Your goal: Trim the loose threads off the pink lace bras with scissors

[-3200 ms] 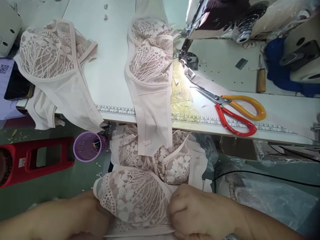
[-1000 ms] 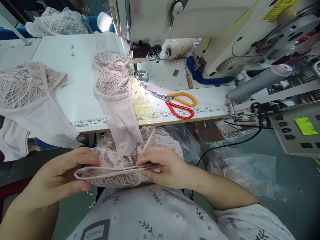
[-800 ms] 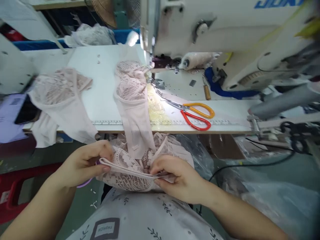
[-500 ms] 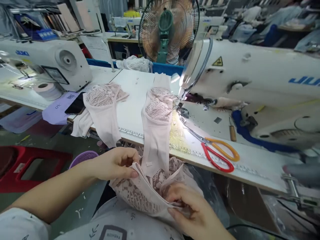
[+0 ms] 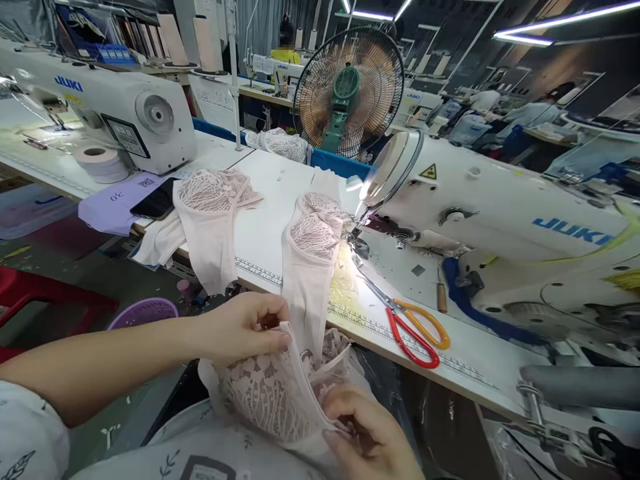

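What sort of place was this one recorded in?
Probably a garment factory's sewing room: a sewing machine stands at right, another machine at left; the left hand and right hand hold a lace bra; scissors lie on the worktable.

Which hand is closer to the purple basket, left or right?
Left. The left hand is right of the purple basket, pinching the lace garment; the right hand, on that garment too, is farther right and lower in view.
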`<control>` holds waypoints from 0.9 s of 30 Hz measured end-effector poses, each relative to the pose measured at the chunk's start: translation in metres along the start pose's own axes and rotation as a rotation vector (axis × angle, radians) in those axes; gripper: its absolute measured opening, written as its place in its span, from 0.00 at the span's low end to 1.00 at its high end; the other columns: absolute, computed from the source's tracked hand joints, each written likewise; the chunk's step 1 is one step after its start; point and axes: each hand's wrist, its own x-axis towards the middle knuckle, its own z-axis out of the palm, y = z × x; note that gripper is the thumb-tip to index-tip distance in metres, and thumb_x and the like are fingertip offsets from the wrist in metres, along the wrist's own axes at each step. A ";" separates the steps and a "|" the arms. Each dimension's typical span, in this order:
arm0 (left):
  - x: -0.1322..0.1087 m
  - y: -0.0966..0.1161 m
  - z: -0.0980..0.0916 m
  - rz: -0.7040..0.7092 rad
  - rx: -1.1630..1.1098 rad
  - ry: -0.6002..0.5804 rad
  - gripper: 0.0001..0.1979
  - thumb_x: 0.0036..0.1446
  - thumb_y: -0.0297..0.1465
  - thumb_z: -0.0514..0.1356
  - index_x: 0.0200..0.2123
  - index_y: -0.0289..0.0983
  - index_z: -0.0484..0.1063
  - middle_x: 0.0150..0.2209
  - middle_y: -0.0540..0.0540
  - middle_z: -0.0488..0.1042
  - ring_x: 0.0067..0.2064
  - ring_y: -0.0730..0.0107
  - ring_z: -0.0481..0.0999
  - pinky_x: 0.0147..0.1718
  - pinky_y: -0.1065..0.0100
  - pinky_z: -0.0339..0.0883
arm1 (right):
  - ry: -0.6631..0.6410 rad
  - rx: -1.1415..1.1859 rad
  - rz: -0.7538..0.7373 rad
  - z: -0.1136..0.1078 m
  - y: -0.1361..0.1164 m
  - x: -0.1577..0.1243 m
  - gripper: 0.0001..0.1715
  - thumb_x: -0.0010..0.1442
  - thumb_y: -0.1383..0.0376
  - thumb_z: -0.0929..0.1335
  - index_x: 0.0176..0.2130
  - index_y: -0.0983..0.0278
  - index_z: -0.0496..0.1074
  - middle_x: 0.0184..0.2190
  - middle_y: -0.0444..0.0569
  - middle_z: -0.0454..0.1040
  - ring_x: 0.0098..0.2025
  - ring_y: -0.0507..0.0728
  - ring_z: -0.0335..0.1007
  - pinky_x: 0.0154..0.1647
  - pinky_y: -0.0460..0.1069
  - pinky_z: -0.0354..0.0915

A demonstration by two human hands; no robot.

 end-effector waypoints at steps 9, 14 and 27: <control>-0.003 0.033 -0.023 0.216 0.023 0.038 0.02 0.52 0.25 0.57 0.30 0.36 0.64 0.32 0.45 0.76 0.26 0.73 0.73 0.24 0.72 0.67 | 0.112 -0.412 -0.263 -0.045 -0.045 0.023 0.12 0.56 0.75 0.65 0.39 0.61 0.68 0.33 0.49 0.73 0.35 0.55 0.72 0.33 0.45 0.70; -0.014 0.071 -0.049 0.783 0.220 0.263 0.11 0.49 0.17 0.58 0.30 0.39 0.67 0.37 0.45 0.76 0.39 0.67 0.76 0.34 0.69 0.72 | 0.463 -0.828 -0.620 -0.069 -0.088 0.058 0.14 0.56 0.75 0.67 0.42 0.62 0.70 0.36 0.52 0.72 0.36 0.57 0.70 0.37 0.50 0.68; -0.005 -0.114 0.004 0.052 -0.647 0.688 0.10 0.49 0.35 0.63 0.30 0.37 0.66 0.36 0.46 0.73 0.38 0.66 0.77 0.39 0.64 0.71 | 0.263 -0.931 -0.575 0.002 0.055 0.093 0.11 0.58 0.77 0.65 0.37 0.65 0.72 0.33 0.53 0.75 0.37 0.58 0.68 0.36 0.51 0.70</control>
